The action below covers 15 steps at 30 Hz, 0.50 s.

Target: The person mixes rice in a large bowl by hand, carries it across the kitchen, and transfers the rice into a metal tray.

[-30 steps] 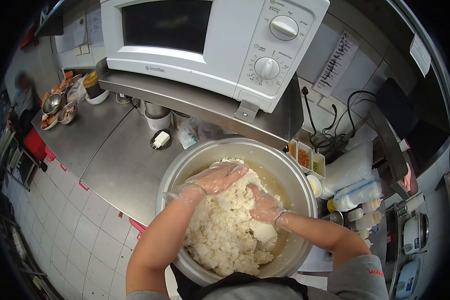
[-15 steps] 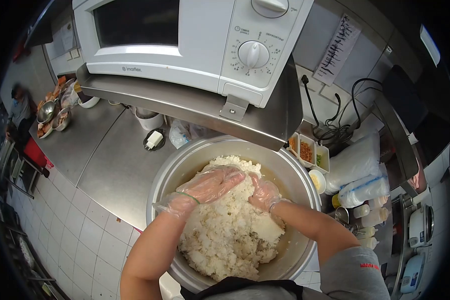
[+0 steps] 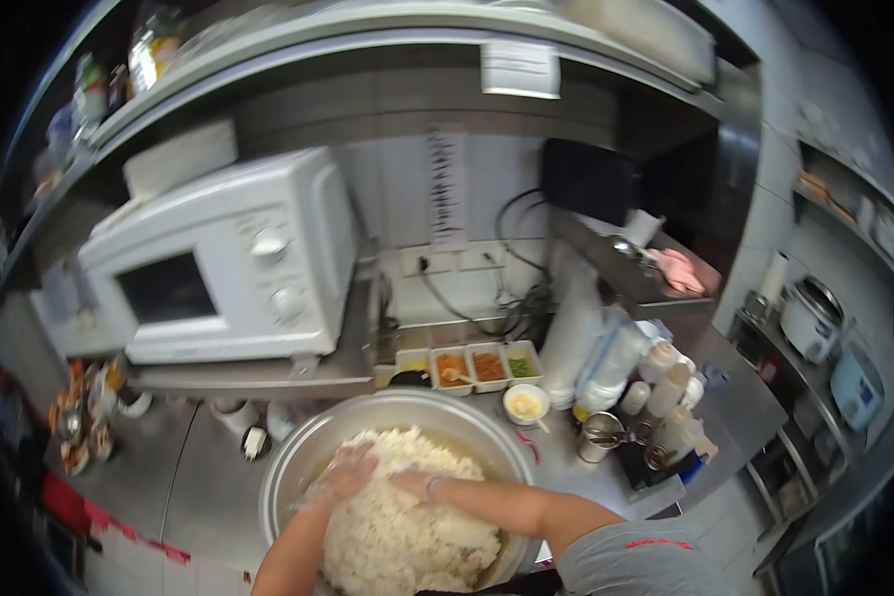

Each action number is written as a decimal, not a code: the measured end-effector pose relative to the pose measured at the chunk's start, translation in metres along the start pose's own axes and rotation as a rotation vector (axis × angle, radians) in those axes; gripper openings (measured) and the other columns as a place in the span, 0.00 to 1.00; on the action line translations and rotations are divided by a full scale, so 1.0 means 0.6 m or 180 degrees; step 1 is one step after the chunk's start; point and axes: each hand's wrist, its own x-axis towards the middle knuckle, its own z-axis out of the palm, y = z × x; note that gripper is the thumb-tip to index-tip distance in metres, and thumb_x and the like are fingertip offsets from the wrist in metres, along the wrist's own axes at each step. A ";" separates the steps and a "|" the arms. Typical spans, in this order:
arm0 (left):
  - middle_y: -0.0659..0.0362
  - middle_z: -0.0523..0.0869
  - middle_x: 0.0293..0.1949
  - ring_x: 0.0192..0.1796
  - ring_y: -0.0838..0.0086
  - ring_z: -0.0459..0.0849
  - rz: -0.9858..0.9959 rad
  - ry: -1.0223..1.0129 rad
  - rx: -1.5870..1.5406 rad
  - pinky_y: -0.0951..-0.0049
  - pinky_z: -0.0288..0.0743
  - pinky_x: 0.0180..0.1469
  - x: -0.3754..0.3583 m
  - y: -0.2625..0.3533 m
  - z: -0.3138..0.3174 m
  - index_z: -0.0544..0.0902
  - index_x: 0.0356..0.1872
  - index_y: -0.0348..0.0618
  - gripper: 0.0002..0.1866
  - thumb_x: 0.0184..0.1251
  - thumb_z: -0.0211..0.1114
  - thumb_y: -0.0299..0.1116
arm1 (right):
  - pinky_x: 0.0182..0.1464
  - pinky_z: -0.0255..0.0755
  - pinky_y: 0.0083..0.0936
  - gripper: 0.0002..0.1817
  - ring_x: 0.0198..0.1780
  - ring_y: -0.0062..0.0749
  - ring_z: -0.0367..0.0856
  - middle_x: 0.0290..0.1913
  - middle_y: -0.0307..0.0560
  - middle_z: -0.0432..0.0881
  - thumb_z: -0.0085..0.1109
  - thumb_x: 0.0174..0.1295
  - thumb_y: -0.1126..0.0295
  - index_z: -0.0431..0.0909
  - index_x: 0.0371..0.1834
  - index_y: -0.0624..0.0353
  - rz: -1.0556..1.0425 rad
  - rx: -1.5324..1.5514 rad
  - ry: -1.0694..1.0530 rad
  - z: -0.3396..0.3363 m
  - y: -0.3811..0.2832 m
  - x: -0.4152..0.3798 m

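Note:
A large steel bowl (image 3: pixel 288 467) sits on the steel counter at the bottom middle, heaped with white cooked rice (image 3: pixel 397 541). My left hand (image 3: pixel 346 475), in a clear plastic glove, lies flat on the top of the rice mound. My right hand (image 3: pixel 412 484), also gloved, presses on the rice just right of it, fingers toward the left hand. Neither hand grips anything that I can see. The frame is blurred.
A white microwave (image 3: pixel 219 263) stands on a steel shelf at the left. Behind the bowl are small trays of toppings (image 3: pixel 472 368), a cup of yellow sauce (image 3: pixel 525 403), squeeze bottles (image 3: pixel 666 392) and bagged cups (image 3: pixel 606 363). Rice cookers (image 3: pixel 813 318) stand at the right.
The camera has tilted sharply upward, so the bowl and my hands now sit low in the frame and the wall and shelves show. Both hands stay on the rice.

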 end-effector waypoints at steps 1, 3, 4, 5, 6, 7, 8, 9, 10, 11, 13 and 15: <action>0.37 0.68 0.62 0.63 0.46 0.67 -0.0748 -0.0105 -0.1125 0.56 0.61 0.64 -0.014 0.036 -0.039 0.69 0.60 0.41 0.26 0.70 0.47 0.48 | 0.71 0.47 0.43 0.45 0.70 0.40 0.54 0.68 0.49 0.59 0.71 0.38 0.60 0.62 0.64 0.57 -0.0117 0.0741 0.0120 0.022 0.013 0.012; 0.40 0.70 0.61 0.63 0.46 0.66 -0.0516 -0.0062 -0.0607 0.55 0.60 0.65 -0.027 -0.038 0.040 0.71 0.58 0.39 0.24 0.72 0.41 0.45 | 0.69 0.50 0.46 0.37 0.72 0.37 0.46 0.70 0.43 0.53 0.64 0.50 0.54 0.62 0.64 0.51 0.0572 0.3442 -0.0238 -0.018 -0.070 0.012; 0.40 0.70 0.61 0.63 0.46 0.66 -0.0487 -0.0104 -0.0977 0.56 0.60 0.65 -0.040 -0.026 0.014 0.70 0.60 0.39 0.25 0.72 0.40 0.46 | 0.67 0.53 0.50 0.32 0.72 0.36 0.45 0.70 0.40 0.52 0.62 0.52 0.55 0.66 0.61 0.51 0.0976 0.5223 -0.0161 -0.041 -0.117 -0.003; 0.40 0.69 0.62 0.64 0.45 0.65 -0.0459 -0.0164 -0.1350 0.57 0.60 0.65 -0.057 -0.008 -0.021 0.69 0.61 0.38 0.26 0.73 0.40 0.46 | 0.61 0.59 0.51 0.29 0.70 0.36 0.48 0.68 0.40 0.54 0.61 0.54 0.57 0.68 0.58 0.53 0.0690 0.5149 -0.0163 -0.066 -0.149 -0.021; 0.41 0.69 0.62 0.64 0.46 0.66 -0.0816 -0.0102 -0.1318 0.58 0.58 0.66 -0.063 -0.017 -0.008 0.68 0.61 0.36 0.30 0.71 0.41 0.51 | 0.56 0.65 0.52 0.25 0.69 0.36 0.52 0.65 0.39 0.56 0.61 0.55 0.59 0.70 0.55 0.56 0.0409 0.5065 -0.0176 -0.086 -0.163 -0.028; 0.42 0.69 0.62 0.65 0.48 0.66 -0.1196 -0.0033 -0.1281 0.59 0.57 0.67 -0.069 -0.026 -0.001 0.67 0.62 0.33 0.34 0.70 0.42 0.57 | 0.53 0.67 0.51 0.25 0.67 0.36 0.54 0.63 0.41 0.58 0.61 0.55 0.61 0.69 0.55 0.58 0.0174 0.5114 -0.0258 -0.083 -0.155 -0.011; 0.41 0.70 0.61 0.64 0.48 0.67 -0.1173 0.0100 -0.1384 0.60 0.58 0.66 -0.075 -0.011 -0.024 0.67 0.61 0.32 0.35 0.70 0.43 0.56 | 0.50 0.69 0.49 0.25 0.65 0.36 0.57 0.62 0.43 0.59 0.61 0.56 0.63 0.69 0.55 0.59 -0.0058 0.5149 -0.0359 -0.068 -0.147 0.013; 0.41 0.71 0.61 0.64 0.49 0.68 -0.1161 0.0234 -0.1497 0.60 0.58 0.65 -0.093 0.014 -0.051 0.67 0.61 0.31 0.35 0.70 0.43 0.56 | 0.48 0.71 0.48 0.24 0.64 0.36 0.59 0.60 0.44 0.60 0.61 0.56 0.65 0.68 0.54 0.61 -0.0284 0.5173 -0.0474 -0.062 -0.140 0.028; 0.42 0.72 0.60 0.63 0.50 0.69 -0.1259 0.0371 -0.1565 0.61 0.59 0.64 -0.095 0.021 -0.055 0.67 0.61 0.31 0.35 0.70 0.44 0.56 | 0.40 0.75 0.43 0.20 0.59 0.32 0.65 0.51 0.47 0.65 0.63 0.55 0.67 0.70 0.48 0.64 0.0075 0.5070 -0.0258 -0.078 -0.156 0.023; 0.42 0.74 0.59 0.62 0.51 0.70 -0.1353 0.0512 -0.1635 0.61 0.60 0.63 -0.097 0.029 -0.060 0.67 0.60 0.30 0.35 0.70 0.44 0.56 | 0.39 0.76 0.41 0.19 0.58 0.31 0.66 0.49 0.48 0.67 0.61 0.56 0.66 0.70 0.46 0.65 -0.0081 0.4771 -0.0104 -0.082 -0.162 0.018; 0.43 0.76 0.56 0.60 0.56 0.73 -0.1752 0.0800 -0.1684 0.64 0.63 0.61 -0.098 0.022 -0.038 0.67 0.60 0.28 0.35 0.71 0.45 0.56 | 0.38 0.77 0.38 0.18 0.54 0.30 0.69 0.44 0.51 0.70 0.58 0.59 0.62 0.71 0.43 0.66 -0.0360 0.4163 0.0192 -0.084 -0.170 0.005; 0.48 0.77 0.53 0.53 0.61 0.76 -0.1855 0.0566 -0.3327 0.65 0.71 0.55 -0.094 0.025 -0.049 0.67 0.63 0.39 0.35 0.63 0.58 0.56 | 0.36 0.76 0.33 0.18 0.44 0.40 0.76 0.38 0.53 0.74 0.52 0.62 0.58 0.72 0.41 0.65 -0.0015 0.2783 0.0002 -0.154 -0.226 -0.048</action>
